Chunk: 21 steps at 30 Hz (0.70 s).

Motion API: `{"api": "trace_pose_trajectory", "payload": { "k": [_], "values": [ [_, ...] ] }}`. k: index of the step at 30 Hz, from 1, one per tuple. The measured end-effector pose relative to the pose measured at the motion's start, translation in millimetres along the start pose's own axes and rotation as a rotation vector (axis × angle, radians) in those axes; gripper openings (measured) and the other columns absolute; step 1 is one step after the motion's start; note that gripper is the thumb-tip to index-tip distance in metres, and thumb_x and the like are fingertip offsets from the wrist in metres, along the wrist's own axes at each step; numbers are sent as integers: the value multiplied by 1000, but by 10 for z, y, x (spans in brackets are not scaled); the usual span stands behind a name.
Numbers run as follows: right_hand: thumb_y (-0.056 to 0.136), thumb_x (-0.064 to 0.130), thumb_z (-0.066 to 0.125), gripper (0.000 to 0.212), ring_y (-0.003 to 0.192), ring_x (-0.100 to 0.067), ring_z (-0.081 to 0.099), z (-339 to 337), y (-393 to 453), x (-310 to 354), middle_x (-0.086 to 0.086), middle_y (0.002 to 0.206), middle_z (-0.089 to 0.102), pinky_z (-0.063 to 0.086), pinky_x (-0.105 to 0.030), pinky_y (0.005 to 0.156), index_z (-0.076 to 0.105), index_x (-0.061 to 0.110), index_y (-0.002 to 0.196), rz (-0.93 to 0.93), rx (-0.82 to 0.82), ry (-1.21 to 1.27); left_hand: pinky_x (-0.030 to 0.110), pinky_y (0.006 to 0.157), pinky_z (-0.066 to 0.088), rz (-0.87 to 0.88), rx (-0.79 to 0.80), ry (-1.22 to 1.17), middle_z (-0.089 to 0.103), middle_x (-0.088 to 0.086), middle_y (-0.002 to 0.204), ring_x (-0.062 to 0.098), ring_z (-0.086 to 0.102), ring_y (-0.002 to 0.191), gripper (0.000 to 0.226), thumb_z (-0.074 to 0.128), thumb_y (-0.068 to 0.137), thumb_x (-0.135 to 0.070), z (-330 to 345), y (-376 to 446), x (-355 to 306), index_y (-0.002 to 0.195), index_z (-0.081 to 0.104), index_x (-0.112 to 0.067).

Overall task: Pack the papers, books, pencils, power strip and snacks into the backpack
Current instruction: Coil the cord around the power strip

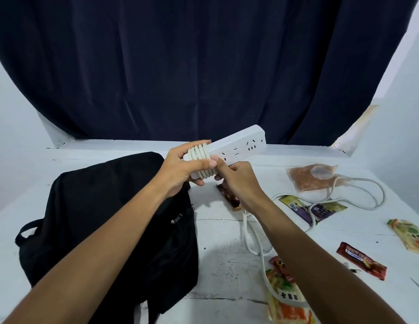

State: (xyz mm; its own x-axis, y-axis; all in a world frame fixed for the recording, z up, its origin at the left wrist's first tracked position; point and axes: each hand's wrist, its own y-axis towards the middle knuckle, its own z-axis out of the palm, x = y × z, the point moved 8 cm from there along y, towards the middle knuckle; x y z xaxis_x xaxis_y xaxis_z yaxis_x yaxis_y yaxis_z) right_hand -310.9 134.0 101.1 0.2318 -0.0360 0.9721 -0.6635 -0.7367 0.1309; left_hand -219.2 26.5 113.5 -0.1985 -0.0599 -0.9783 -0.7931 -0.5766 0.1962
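Note:
I hold a white power strip above the table. My left hand grips its near end, where several turns of white cable are wound round it. My right hand pinches the cable at the wound part. The loose cable trails down onto the table and loops off to the right. A black backpack lies on the table at the left, under my left forearm. Snack packets lie to the right: a red bar, a purple packet and an orange-green packet.
A clear bag of reddish snack lies at the far right of the white table. Another packet sits at the right edge. A dark curtain hangs behind the table.

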Motion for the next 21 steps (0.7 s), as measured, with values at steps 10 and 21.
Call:
{"api": "trace_pose_trajectory", "payload": {
  "k": [10,21],
  "values": [
    [91,19,63,17,43,-9,50,126,-119,-30,-11,76,67,39,-21,41,65,3,93,181,373,-159,23,40,43,39,-198,113,65,12,83,17,59,56,40,86,67,-10,-293,84,-83,104,70,-6],
    [93,8,57,17,54,0,50,-180,-17,514,5,65,62,40,-17,57,74,11,95,-332,162,-566,15,64,46,91,141,878,66,-13,86,-3,60,72,44,90,60,-11,-306,47,-50,98,72,-24]
  ]
}}
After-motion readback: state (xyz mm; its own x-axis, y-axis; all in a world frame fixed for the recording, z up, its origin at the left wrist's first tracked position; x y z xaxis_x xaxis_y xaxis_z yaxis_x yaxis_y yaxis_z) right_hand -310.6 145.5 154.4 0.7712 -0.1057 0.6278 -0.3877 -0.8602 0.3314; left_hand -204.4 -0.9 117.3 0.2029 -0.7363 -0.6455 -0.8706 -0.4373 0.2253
